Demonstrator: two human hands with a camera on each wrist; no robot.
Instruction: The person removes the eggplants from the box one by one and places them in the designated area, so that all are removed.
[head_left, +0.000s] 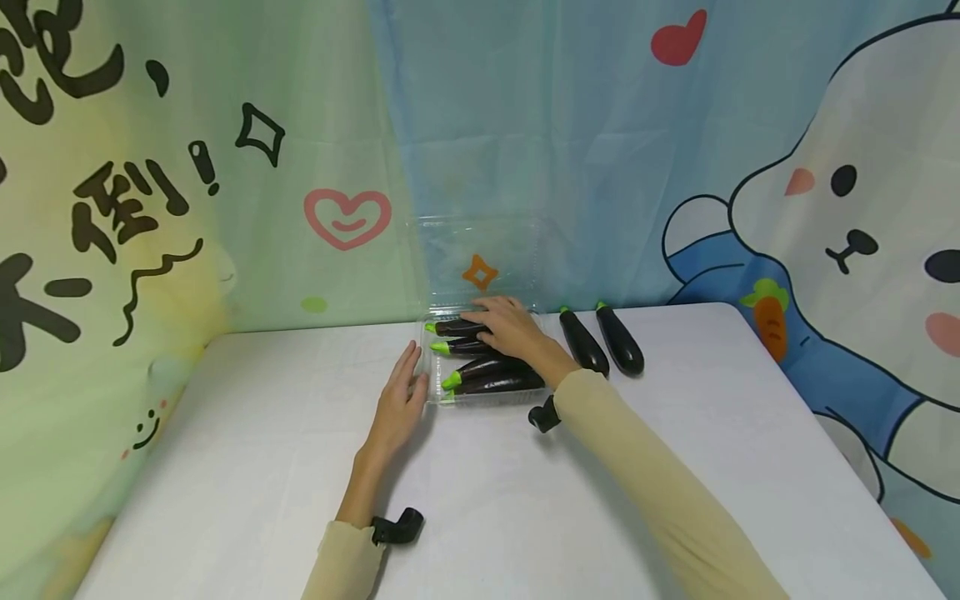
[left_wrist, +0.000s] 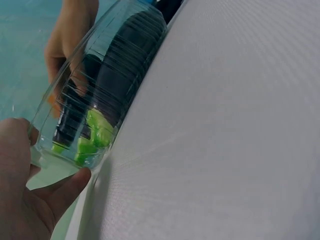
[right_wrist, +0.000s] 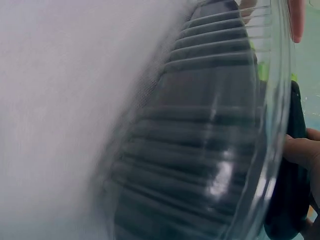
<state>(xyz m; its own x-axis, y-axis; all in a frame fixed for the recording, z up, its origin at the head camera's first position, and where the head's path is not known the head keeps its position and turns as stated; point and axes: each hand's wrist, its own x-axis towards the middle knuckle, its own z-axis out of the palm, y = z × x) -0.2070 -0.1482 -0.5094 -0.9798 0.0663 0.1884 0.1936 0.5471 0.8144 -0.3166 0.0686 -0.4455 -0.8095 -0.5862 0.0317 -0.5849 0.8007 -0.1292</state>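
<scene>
A clear plastic clamshell box (head_left: pixel 495 401) with several dark eggplants (head_left: pixel 498 382) in it stands at the back of the table. All their green stem ends point left. My right hand (head_left: pixel 513 329) reaches over the box from the right. In the right wrist view its thumb and fingers are round an eggplant (right_wrist: pixel 287 205) behind the ribbed wall. My left hand (head_left: pixel 397 404) rests against the box's left end, fingers extended. In the left wrist view, its thumb (left_wrist: pixel 72 187) touches the lower corner and its other fingers are near the rim, partly hidden.
Two more eggplants (head_left: pixel 620 340) lie on the white table (head_left: pixel 480 500), right of the box. The box's transparent lid (head_left: pixel 442 250) stands raised at the back, against a printed curtain (head_left: pixel 600 167) that hangs along the table's far edge.
</scene>
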